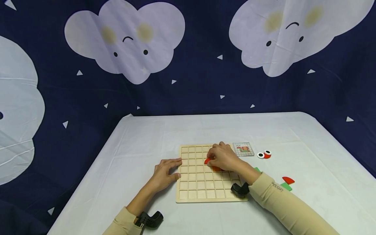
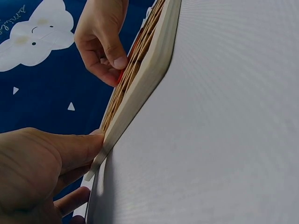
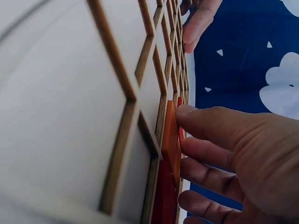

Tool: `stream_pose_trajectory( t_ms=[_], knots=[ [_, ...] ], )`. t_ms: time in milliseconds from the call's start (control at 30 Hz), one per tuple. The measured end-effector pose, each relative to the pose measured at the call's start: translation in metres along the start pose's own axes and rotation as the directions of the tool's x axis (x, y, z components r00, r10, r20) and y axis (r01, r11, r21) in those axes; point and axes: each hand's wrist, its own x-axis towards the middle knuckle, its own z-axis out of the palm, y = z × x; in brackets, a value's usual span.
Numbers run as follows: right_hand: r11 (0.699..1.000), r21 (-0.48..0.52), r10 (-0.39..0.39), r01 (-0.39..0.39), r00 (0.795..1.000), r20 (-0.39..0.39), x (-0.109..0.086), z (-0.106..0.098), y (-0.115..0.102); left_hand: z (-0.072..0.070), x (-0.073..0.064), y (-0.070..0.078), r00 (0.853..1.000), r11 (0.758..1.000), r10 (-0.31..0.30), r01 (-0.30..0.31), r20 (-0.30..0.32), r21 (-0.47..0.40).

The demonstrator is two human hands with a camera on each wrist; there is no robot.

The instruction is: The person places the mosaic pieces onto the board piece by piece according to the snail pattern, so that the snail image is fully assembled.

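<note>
A wooden grid board (image 1: pixel 199 195) lies flat on the table. My left hand (image 1: pixel 165 173) steadies its left edge, thumb and fingers extended against the rim; the thumb (image 2: pixel 81 145) shows there in the left wrist view. Over the upper middle of the grid, my right hand (image 1: pixel 224 157) pinches a red curved piece (image 1: pixel 207 161) between thumb and fingers, right at the cells. An orange piece (image 3: pixel 170 135) sits in the grid beside it, partly hidden under the hand in the head view. Another red piece (image 3: pixel 163 200) lies close to the orange one in the right wrist view.
A small picture card (image 1: pixel 243 149) lies at the board's upper right. Beyond it are two black-and-white eye discs (image 1: pixel 260 155) and a red piece (image 1: pixel 267 156). Near the right sleeve lie another red piece (image 1: pixel 288 180) and green pieces (image 1: pixel 286 186). A dark blue cloth hangs behind.
</note>
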Motion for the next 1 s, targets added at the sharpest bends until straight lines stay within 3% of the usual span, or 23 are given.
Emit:
stream_pose_trajectory(
  t_ms=[167,400,667,1000],
  knots=[
    [1.000,0.026,0.016,-0.015,1.000,-0.016,-0.007,-0.009,0.002,0.000,0.000,0.000,1.000,1.000,0.011,-0.011,-0.003,-0.009],
    [0.998,0.033,0.060,-0.058,0.996,-0.070,-0.030,-0.030,0.017,0.000,-0.001,-0.001,0.993,0.993,0.113,-0.112,-0.044,0.038],
    [0.995,0.007,0.098,-0.098,0.987,-0.127,-0.065,-0.047,0.043,0.000,0.000,-0.001,1.000,1.000,0.019,-0.019,-0.014,0.023],
    [0.987,-0.004,0.159,-0.160,0.980,-0.119,-0.103,-0.047,0.057,0.000,0.001,-0.001,1.000,1.000,0.001,-0.001,0.000,0.005]
  ],
)
